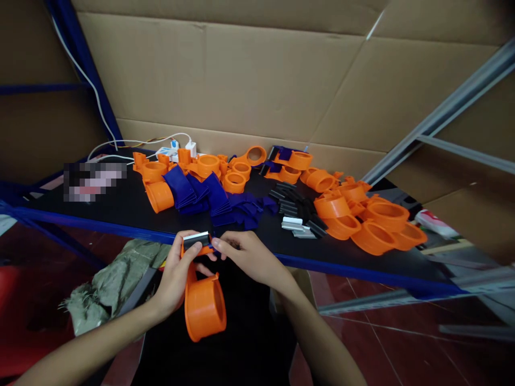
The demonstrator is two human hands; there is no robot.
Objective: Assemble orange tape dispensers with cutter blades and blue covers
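An orange plastic tape dispenser hangs ring-down over my lap. My left hand is closed around its upper end, thumb pressing on a black strip with a white toothed edge. At the right end of that strip, my right hand pinches with thumb and fingers. A small dark blue bit shows at these fingertips, mostly hidden. Beyond my hands lie dark blue flat pieces in fanned stacks. Black strips and toothed silver ones are heaped to their right.
Orange dispensers crowd the black table at back left and, in a large pile, at right. A power strip with white cables sits behind. Blue and grey metal posts flank the table. A crumpled sack lies below left.
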